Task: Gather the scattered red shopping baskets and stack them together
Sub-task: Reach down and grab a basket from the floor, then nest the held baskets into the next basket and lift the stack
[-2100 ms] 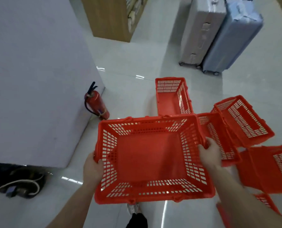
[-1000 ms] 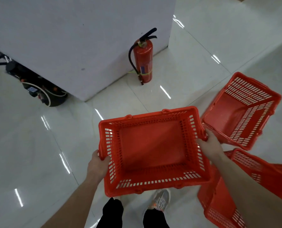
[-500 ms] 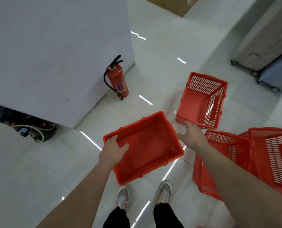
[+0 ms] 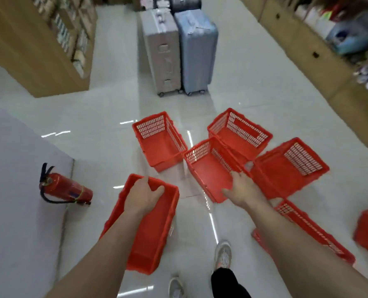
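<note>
Gripping the far rim of a red plastic shopping basket (image 4: 155,229), the left hand (image 4: 143,198) curls its fingers over the edge. This basket sits low at the left, near a red fire extinguisher (image 4: 67,191). Right hand (image 4: 242,191): fingers straight and spread over the near corner of a red mesh-sided central basket (image 4: 206,168); contact cannot be told. Adjoining it on the glossy white floor (image 4: 105,117): left basket (image 4: 159,145), rear basket (image 4: 239,132), right basket (image 4: 286,168). Beyond, upright: grey suitcase (image 4: 160,50), blue suitcase (image 4: 197,50).

Both bare forearms extended forward and down; left hand (image 4: 144,197) fingers curled over red basket (image 4: 171,191) rim, right hand (image 4: 242,191) palm-down, fingers straight
</note>
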Demonstrator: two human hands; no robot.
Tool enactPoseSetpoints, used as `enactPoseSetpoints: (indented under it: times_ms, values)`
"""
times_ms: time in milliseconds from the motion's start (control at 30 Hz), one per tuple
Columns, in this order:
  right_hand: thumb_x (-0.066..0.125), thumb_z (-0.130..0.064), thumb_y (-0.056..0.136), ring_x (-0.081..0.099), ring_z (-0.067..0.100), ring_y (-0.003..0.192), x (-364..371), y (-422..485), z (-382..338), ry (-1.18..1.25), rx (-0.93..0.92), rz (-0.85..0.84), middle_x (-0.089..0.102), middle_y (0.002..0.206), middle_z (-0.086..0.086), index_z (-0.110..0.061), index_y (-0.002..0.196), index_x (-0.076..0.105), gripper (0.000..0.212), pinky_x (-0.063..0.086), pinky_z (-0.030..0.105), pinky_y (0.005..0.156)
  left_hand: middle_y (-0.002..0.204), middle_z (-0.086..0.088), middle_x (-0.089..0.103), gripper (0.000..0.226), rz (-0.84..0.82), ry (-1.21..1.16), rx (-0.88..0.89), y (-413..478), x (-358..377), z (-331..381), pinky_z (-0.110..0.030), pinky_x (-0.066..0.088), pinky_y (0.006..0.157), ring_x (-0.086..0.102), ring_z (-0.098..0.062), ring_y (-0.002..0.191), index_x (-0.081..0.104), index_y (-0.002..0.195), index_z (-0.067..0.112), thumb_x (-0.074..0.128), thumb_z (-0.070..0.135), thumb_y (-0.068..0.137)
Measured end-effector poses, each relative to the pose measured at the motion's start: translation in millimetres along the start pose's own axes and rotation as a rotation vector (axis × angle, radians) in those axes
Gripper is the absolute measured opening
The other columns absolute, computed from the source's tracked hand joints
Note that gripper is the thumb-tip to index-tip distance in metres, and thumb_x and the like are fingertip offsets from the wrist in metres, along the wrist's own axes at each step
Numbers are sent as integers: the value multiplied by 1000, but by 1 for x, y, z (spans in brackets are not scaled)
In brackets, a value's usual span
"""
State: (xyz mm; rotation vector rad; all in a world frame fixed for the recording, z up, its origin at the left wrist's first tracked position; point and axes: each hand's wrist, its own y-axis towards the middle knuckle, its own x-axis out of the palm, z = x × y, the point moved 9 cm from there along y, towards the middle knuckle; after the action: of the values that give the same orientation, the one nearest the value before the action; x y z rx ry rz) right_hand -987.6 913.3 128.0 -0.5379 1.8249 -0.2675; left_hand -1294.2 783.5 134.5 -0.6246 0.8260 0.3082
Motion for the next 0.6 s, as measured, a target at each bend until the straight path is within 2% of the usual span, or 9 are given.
enactPoseSetpoints:
  times_ms: [67,167,300,467,600]
  values:
    - [62,-43,83,48,35,127,-12,-32,69,41,126,46,50,138,13,-16,142,44,67,40,43,104,129,-11,63,68,-64,42,72,-13,31,47,-40,46,98,59,-28,119,55,134,11,63,51,81]
    - [63,-39,82,47,36,129,-21,-78,166,113,279,67,49,142,14,-15,143,43,69,39,40,105,140,-13,56,75,-148,99,187,-38,85,117,-41,44,101,54,-28,126,46,144,11,64,48,81]
    - [66,-42,82,46,35,132,-22,-139,301,222,476,104,47,143,15,-13,144,41,72,39,41,108,136,-11,58,69,-271,185,359,-81,182,207,-43,43,103,54,-29,125,50,139,14,63,50,82]
    - [67,-40,84,49,35,128,1,-191,441,333,619,97,49,141,15,-12,143,44,69,42,41,104,133,-8,58,65,-378,380,414,-125,308,272,-44,44,101,55,-28,120,52,136,15,57,54,84]
    - [65,-40,84,49,36,124,32,-223,546,406,724,36,49,137,14,-15,142,43,67,44,43,102,137,-11,57,66,-441,397,397,-149,403,315,-44,43,103,54,-29,124,51,139,13,62,49,85]
